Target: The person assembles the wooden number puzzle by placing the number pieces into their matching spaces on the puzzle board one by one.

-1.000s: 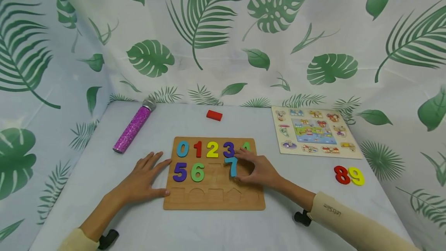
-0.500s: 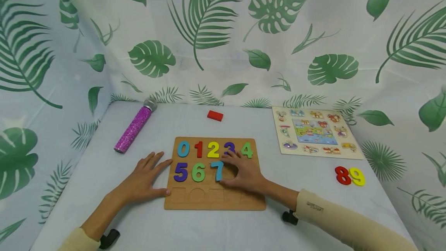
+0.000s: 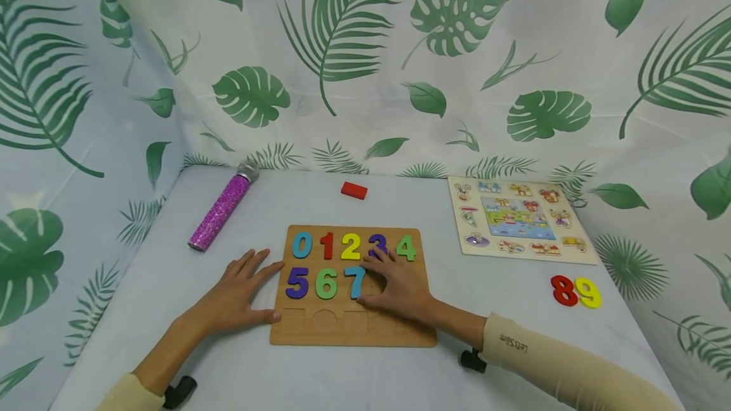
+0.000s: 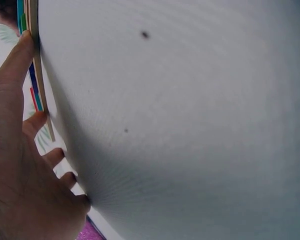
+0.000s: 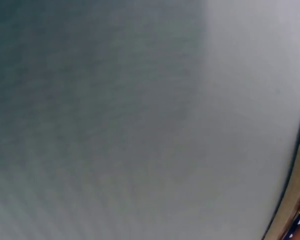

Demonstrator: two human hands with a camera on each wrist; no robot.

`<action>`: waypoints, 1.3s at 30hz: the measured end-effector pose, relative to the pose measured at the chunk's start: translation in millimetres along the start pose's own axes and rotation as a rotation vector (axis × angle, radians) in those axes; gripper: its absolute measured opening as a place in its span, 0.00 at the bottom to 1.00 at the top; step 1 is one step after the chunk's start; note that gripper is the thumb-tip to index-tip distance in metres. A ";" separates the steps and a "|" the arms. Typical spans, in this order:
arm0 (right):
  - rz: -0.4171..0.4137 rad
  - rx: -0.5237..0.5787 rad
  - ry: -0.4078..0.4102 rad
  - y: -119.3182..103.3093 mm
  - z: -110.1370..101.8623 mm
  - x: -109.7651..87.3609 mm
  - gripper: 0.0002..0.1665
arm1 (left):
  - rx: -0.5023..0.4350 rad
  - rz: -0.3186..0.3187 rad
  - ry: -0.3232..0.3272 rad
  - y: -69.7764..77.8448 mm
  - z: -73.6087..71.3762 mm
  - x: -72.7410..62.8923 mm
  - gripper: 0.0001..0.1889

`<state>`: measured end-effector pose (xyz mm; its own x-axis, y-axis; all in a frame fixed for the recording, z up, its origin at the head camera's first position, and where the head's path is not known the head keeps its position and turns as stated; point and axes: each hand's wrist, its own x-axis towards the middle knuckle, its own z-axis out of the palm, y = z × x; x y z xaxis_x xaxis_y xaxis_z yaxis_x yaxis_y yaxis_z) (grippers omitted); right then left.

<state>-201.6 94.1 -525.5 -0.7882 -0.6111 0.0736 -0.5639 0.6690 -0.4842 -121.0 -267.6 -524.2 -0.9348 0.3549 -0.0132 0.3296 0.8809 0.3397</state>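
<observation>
A wooden number board [image 3: 308,336] lies on the white-covered table, with 0 to 4 in its top row and 5 and 6 below. Beside the green 6 [image 3: 326,284] is the light blue number 7 [image 3: 358,281], in the second row. My right hand [image 3: 402,290] pinches the 7 at its right side between thumb and fingers, partly covering the purple 3 [image 3: 375,241]. With fingers spread, my left hand [image 3: 231,297] touches the board's left edge; the left wrist view shows its thumb and a fingertip against that edge. The right wrist view holds mostly tablecloth.
Red 8 [image 3: 564,290] and yellow 9 [image 3: 589,293] pieces lie at the right. Behind them is a picture puzzle board [image 3: 465,247]. A glittery pink microphone [image 3: 219,213] lies at the back left, and a small red block [image 3: 354,190] sits beyond the number board.
My right hand has carried the 7 leftward across the board to beside the 6, uncovering the green 4. Over the last half second the 7 has shifted only slightly. My left hand stays put.
</observation>
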 end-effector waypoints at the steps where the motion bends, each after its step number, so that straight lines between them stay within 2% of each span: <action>1: -0.001 -0.006 -0.002 -0.6 -0.4 0.3 0.45 | -0.001 0.001 0.000 0.1 -0.2 0.0 0.52; 14: -0.013 -0.063 -0.028 -6.0 -3.6 4.3 0.45 | -0.001 -0.008 -0.003 -0.4 0.4 -0.4 0.53; 39: -0.021 -0.068 -0.023 -7.3 -6.8 2.2 0.47 | 0.001 -0.006 -0.006 1.3 -1.5 0.9 0.52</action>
<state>-200.9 90.7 -515.9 -0.7703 -0.6346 0.0626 -0.5966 0.6826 -0.4221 -121.6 -266.6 -522.3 -0.9359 0.3518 -0.0207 0.3245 0.8833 0.3383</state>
